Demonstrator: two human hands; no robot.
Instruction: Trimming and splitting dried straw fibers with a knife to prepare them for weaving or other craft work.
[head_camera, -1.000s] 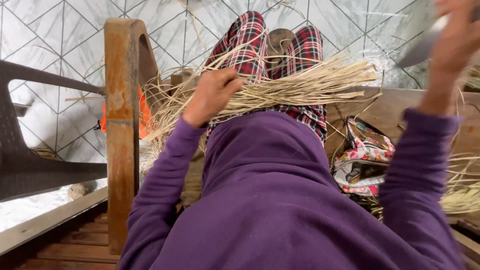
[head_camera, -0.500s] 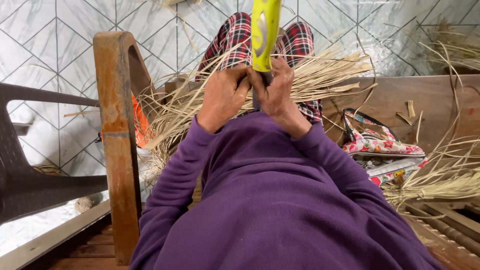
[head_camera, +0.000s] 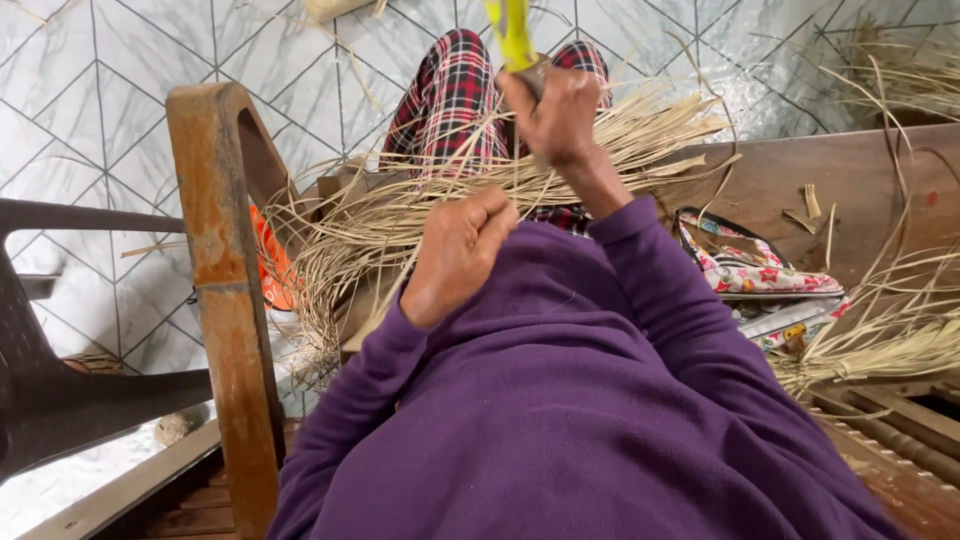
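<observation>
Straw strips (head_camera: 420, 215), pale tan, dry and thin, are seen laid in a loose bundle across the lap, over the red-and-black checked trousers (head_camera: 450, 95). The bundle is fanned out at both ends: frayed tips are spread toward the wooden bed frame (head_camera: 225, 300) on the left, and flatter, broader blades are pointed toward the right. Individual strands are curled and uneven in length; several are bent downward beside the frame post.

The left hand (head_camera: 455, 255) is closed in a fist around the bundle near its middle, fingers curled tightly over the strands. The right hand (head_camera: 550, 115) is raised above the bundle and is clenched around the dark handle of a tool with a yellow-green blade (head_camera: 512, 32), which is pointed upward and cut off by the top edge of the view. Whether the blade is touching the straw cannot be told.

A floral pouch (head_camera: 750, 265) is noted on the wooden surface to the right, just beside the purple sleeve (head_camera: 660, 300). A second sheaf of straw (head_camera: 890, 345) is lying further right, tied at one end. An orange object (head_camera: 272, 260) is partly hidden behind the frame post. A dark plastic chair (head_camera: 60, 400) is standing at the left, on the tiled floor (head_camera: 110, 120).
</observation>
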